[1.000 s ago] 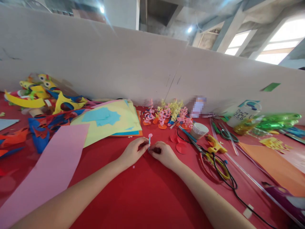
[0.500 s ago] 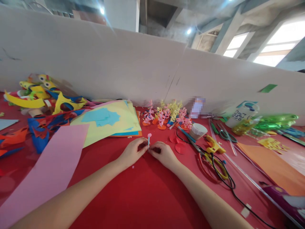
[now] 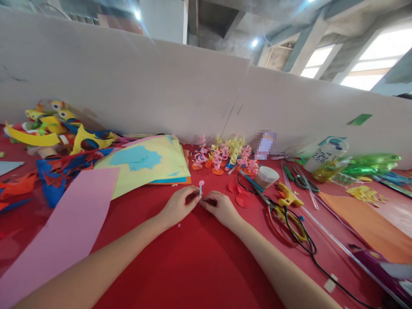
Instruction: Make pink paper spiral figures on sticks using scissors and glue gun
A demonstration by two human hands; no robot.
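Between my fingertips stands a thin light-blue paper stick (image 3: pixel 200 189) with a small pink piece (image 3: pixel 201 183) at its top. My left hand (image 3: pixel 180 202) pinches the stick from the left with thumb and forefinger. From the right, the closed fingertips of my right hand (image 3: pixel 222 207) meet its lower end, which they partly hide. Just beyond my hands stand several curly pink and yellow paper flowers (image 3: pixel 222 156) on small orange bases. Red paper discs (image 3: pixel 243 199) lie beyond my right hand.
Left are a pink paper strip (image 3: pixel 71 219) and stacked coloured sheets (image 3: pixel 144 178). To the right lie red-handled scissors (image 3: pixel 281 231), a yellow glue gun (image 3: pixel 289 196) with a black cord, a paper cup (image 3: pixel 267 177) and orange paper (image 3: pixel 363 223). A white partition (image 3: pixel 128 86) runs along the back.
Hardly anything differs. Both hands keep the same pinch on the stick, and the whole view has shifted very slightly.
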